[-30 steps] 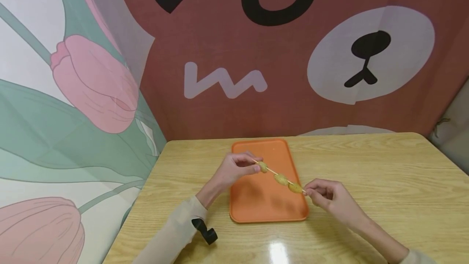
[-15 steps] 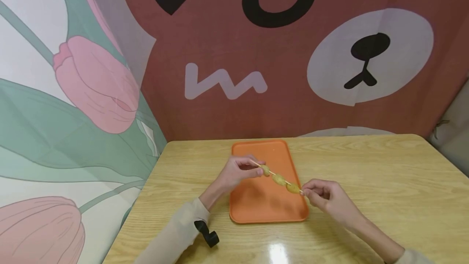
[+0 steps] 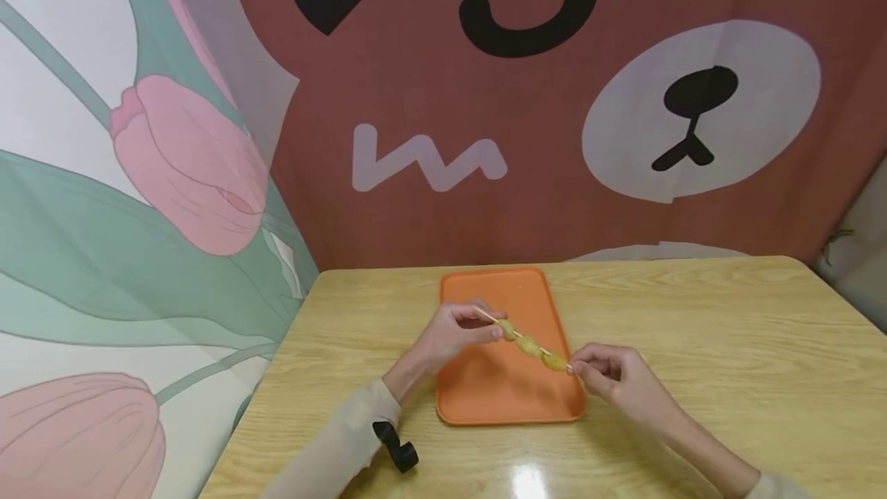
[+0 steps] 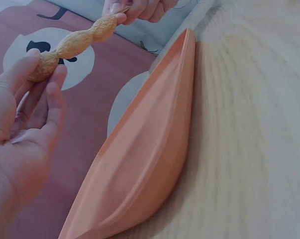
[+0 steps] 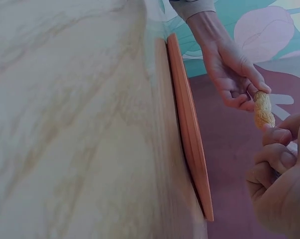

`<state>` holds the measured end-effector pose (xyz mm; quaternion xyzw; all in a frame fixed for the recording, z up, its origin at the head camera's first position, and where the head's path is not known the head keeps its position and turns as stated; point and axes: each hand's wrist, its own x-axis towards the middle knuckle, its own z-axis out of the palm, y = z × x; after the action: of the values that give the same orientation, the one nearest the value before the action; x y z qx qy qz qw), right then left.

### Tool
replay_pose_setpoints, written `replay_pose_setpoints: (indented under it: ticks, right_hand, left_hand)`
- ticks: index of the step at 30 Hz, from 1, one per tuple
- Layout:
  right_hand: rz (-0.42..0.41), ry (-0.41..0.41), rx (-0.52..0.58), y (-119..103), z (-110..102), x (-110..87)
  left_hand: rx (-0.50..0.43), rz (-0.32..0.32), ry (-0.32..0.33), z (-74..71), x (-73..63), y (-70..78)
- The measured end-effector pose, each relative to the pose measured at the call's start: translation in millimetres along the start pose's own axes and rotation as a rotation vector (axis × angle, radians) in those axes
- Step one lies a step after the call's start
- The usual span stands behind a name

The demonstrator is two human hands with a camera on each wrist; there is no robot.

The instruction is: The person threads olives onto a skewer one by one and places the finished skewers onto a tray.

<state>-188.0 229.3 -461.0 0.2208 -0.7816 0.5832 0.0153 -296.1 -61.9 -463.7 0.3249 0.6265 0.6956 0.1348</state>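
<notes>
Three wrinkled, yellowish-brown food pieces [image 3: 528, 346] are threaded close together on a thin wooden skewer [image 3: 487, 315], held slanting above the orange tray [image 3: 502, 400]. My left hand [image 3: 453, 335] has its thumb and fingers around the piece nearest the skewer's upper left end, and a bare length of stick sticks out past it. At the lower right end, my right hand [image 3: 629, 387] pinches the skewer's end just beyond the last piece. In the left wrist view the food pieces [image 4: 75, 44] nearly touch one another; what exactly they are I cannot tell.
The tray lies flat on a pale wood-grain table [image 3: 693, 314], reaching toward its far edge. A black strap [image 3: 396, 447] hangs from the left sleeve. Printed cloths [image 3: 416, 222] rise behind and to the left of the table.
The left hand has shifted a little right and nearer, sliding its piece along the skewer toward the other two. More bare stick shows at that end. The right hand has barely moved.
</notes>
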Motion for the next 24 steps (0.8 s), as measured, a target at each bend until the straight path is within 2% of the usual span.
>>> replay_pose_setpoints:
  ticks: [6, 10, 12, 14, 18, 20, 24]
  right_hand:
    - [0.053, -0.014, -0.017, -0.5, 2.8, -0.7]
    - [0.046, -0.071, -0.070, -4.5, 2.1, 3.2]
    - [0.016, -0.097, -0.123, -7.0, 1.4, 6.0]
    - [-0.049, -0.110, -0.194, -9.4, 1.3, 9.0]
    - [-0.153, -0.092, -0.292, -13.3, 3.4, 18.7]
    - [-0.143, -0.089, -0.306, -15.4, 5.4, 24.4]
    - [-0.028, -0.106, -0.269, -19.5, 11.5, 33.6]
  left_hand:
    - [0.015, -0.080, 0.042, 0.7, -1.9, 2.6]
    - [0.021, -0.094, 0.089, -2.6, -0.4, 6.4]
    - [0.027, -0.082, 0.106, -7.0, 0.5, 6.7]
    - [0.037, -0.072, 0.115, -11.3, 1.2, 7.6]
    - [0.046, -0.054, 0.127, -16.9, 2.4, 11.6]
    - [0.026, -0.053, 0.140, -18.1, 3.1, 13.8]
    - [-0.078, -0.057, 0.161, -20.7, 4.6, 15.1]
